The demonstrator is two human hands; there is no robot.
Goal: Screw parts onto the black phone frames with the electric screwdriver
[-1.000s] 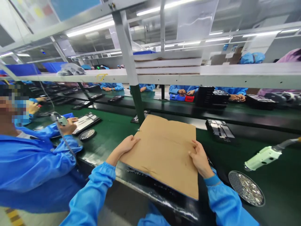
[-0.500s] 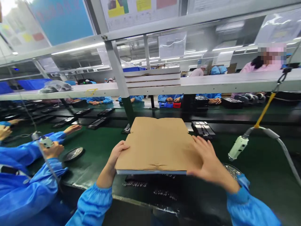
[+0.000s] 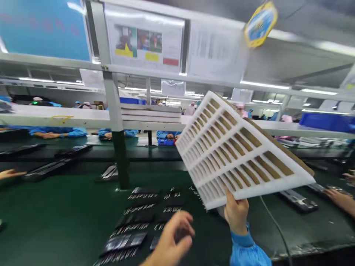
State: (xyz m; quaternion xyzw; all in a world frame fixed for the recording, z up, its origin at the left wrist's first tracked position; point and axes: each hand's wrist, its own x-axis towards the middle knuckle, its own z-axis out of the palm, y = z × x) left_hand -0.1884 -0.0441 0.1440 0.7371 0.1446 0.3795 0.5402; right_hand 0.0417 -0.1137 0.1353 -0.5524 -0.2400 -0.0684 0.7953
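My right hand grips the lower edge of a white foam tray with rows of slots, holding it up at a tilt. Brown cardboard backs the tray and shows through the slots. My left hand hovers empty, blurred, its fingers curled but apart from the thumb. Beneath and beyond it, rows of small black parts with shiny edges lie on the green mat.
Black flat units lie on the bench at right, near a co-worker's hand. Another person's hand reaches in at left. A post and a white shelf stand ahead. A cable hangs at right.
The cardboard-topped tray has gone from flat between both hands to tilted up at right, its slotted face showing. My left hand has let go. Black parts now show on the mat. The view has shifted.
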